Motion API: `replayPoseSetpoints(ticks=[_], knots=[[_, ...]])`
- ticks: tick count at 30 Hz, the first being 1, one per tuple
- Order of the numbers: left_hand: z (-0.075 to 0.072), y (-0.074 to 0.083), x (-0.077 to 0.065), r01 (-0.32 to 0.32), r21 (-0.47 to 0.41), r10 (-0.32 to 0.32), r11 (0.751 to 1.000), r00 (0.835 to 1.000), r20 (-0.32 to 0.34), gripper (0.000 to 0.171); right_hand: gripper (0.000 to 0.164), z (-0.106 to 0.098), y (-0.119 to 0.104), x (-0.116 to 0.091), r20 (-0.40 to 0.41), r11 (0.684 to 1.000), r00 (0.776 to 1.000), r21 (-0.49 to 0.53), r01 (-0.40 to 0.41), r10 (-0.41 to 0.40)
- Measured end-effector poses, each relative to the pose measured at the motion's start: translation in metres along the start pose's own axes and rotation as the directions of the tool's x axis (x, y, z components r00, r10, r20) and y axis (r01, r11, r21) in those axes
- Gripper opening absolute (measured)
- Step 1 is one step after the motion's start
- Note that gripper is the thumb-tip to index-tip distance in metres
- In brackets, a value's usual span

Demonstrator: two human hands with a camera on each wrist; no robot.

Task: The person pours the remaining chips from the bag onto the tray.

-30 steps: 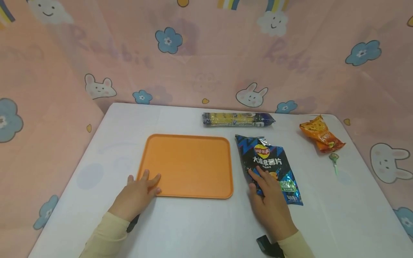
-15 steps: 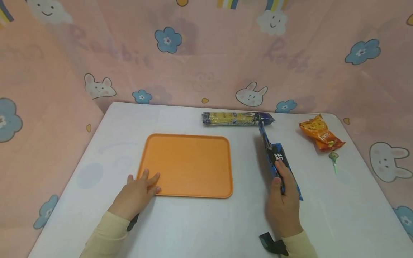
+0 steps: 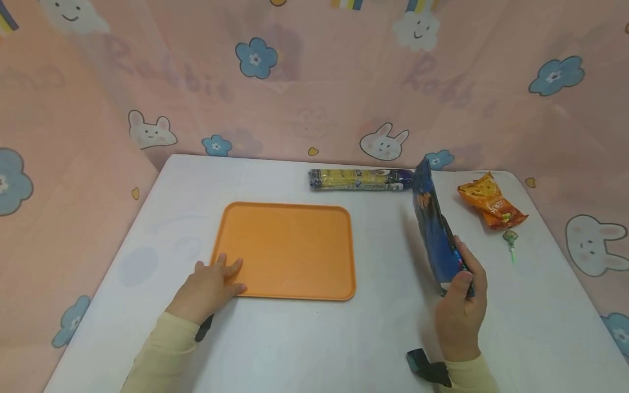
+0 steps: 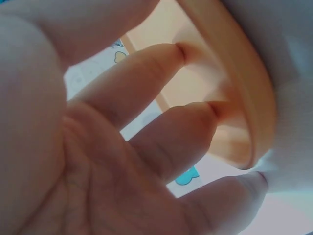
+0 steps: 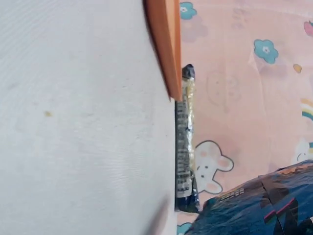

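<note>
My right hand (image 3: 462,322) pinches a dark blue bag of potato chips (image 3: 432,229) by its lower edge. The bag is raised on its edge over the right side of the white table, its top overlapping the end of a yellow and navy tube-shaped packet (image 3: 361,179). Crinkled blue foil of the bag fills the lower right corner of the right wrist view. At the near left corner of an orange tray (image 3: 290,251), my left hand (image 3: 203,289) rests with spread fingers. The left wrist view has two fingertips touching the inside of the tray beside its rim (image 4: 244,73).
Toward the back right of the table (image 3: 314,344) lies an orange snack bag (image 3: 491,202). A small lollipop (image 3: 510,237) with a green stick is just in front of it. Behind the table hangs a pink printed cloth (image 3: 314,82).
My right hand, first lying on the flat chip bag, has gripped it, lifted it up on edge and moved it to the right. The left hand stays at the tray corner.
</note>
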State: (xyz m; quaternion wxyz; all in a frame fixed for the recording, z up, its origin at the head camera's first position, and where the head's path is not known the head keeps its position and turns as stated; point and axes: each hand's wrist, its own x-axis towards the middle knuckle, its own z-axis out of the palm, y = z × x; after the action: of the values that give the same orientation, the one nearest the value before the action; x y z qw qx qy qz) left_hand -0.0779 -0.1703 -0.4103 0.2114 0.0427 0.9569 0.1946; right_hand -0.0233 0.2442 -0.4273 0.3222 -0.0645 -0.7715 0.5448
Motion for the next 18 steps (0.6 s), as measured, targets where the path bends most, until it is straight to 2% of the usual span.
replayPoseSetpoints(ticks=[3, 6, 13, 18], knots=[[0.001, 0.000, 0.000, 0.000, -0.003, 0.000, 1.000, 1.000, -0.005, 0.063, 0.047, 0.000, -0.008, 0.003, -0.034, 0.996, 0.997, 0.066, -0.060, 0.062], [0.001, 0.000, -0.001, -0.011, -0.010, 0.010, 1.000, 1.000, -0.024, 0.061, 0.047, 0.003, -0.017, 0.006, -0.043, 0.987, 0.995, 0.140, -0.084, 0.091], [0.001, 0.000, -0.001, -0.031, -0.013, 0.030, 0.999, 0.998, -0.061, 0.060, 0.051, 0.020, -0.040, 0.010, 0.036, 0.996, 0.999, 0.087, -0.023, 0.020], [0.002, -0.001, 0.000, -0.037, -0.015, 0.036, 0.999, 0.997, -0.068, 0.060, 0.050, 0.035, -0.055, 0.013, 0.113, 0.976, 0.993, 0.218, -0.014, -0.012]])
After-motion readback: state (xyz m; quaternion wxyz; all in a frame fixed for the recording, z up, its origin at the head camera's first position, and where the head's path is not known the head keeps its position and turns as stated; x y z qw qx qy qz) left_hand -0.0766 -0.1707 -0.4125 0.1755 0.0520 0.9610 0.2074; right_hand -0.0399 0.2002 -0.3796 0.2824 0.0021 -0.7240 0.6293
